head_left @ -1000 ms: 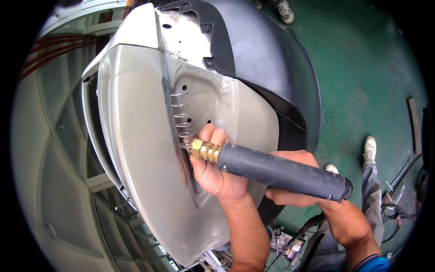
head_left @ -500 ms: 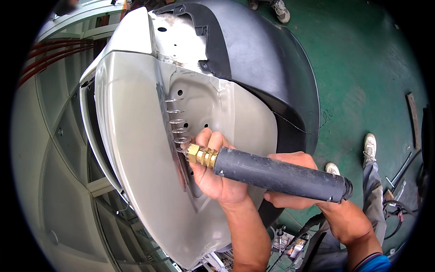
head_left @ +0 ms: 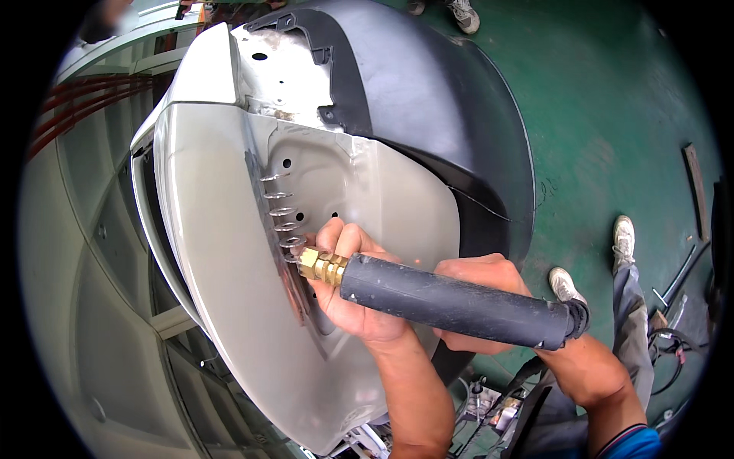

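My right hand (head_left: 485, 268) is wrapped round the black cylindrical handle of a spot-welding gun (head_left: 459, 302), which slants across the view. Its brass tip (head_left: 321, 266) points left at the beige car panel (head_left: 210, 252). Below the tip my left hand (head_left: 359, 306) is closed, its fingertips pinched at the near end of a wavy metal wire (head_left: 284, 210). The wire runs along a scraped, reddish-brown strip (head_left: 294, 294) of the panel's crease. Fingers and tip hide the exact point of contact.
A dark grey bumper (head_left: 436, 92) adjoins the panel on the right. On the green floor (head_left: 604, 115) lie a wooden strip (head_left: 696, 191), cables (head_left: 673, 359) and a metal bar (head_left: 677, 283). White shoes (head_left: 625, 239) and grey trouser legs stand at right; another person's shoe (head_left: 463, 15) shows at top.
The car panel, both hands and the welding gun sit slightly further left in view. The gun's tip and my left fingers stay at the wire's near end.
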Demonstrator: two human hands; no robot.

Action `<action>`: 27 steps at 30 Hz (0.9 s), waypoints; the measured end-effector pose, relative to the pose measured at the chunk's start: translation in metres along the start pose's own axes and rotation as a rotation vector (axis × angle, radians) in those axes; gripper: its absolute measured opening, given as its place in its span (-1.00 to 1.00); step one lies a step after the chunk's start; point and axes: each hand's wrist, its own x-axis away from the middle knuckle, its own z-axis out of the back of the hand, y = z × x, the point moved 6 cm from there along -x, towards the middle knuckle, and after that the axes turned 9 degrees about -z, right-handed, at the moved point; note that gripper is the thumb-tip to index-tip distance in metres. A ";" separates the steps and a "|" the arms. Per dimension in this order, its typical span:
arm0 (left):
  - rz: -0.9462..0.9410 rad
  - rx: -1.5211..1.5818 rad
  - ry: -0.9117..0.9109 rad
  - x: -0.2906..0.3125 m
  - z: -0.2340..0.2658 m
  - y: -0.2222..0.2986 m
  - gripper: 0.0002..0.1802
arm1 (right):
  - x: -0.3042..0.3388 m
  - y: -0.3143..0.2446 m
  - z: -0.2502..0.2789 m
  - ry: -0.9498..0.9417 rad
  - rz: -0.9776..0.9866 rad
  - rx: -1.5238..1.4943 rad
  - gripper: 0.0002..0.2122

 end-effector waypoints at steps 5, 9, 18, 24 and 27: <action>-0.063 -0.070 0.104 0.008 0.001 -0.003 -0.72 | 0.008 0.004 -0.001 0.051 -0.041 0.034 -0.73; -0.127 -0.343 0.119 0.015 -0.004 0.010 -0.64 | 0.022 -0.010 0.008 0.152 0.062 0.133 -0.67; 0.187 -0.352 0.529 0.113 0.035 -0.036 -0.62 | 0.087 -0.004 0.049 0.290 -0.252 0.262 -0.59; 0.396 -0.650 0.795 0.189 0.109 -0.048 -0.47 | 0.115 -0.001 0.065 0.472 -0.464 -0.008 -0.66; 0.264 -0.789 0.617 0.161 0.079 -0.042 -0.44 | 0.114 0.002 0.070 0.489 -0.423 0.018 -0.64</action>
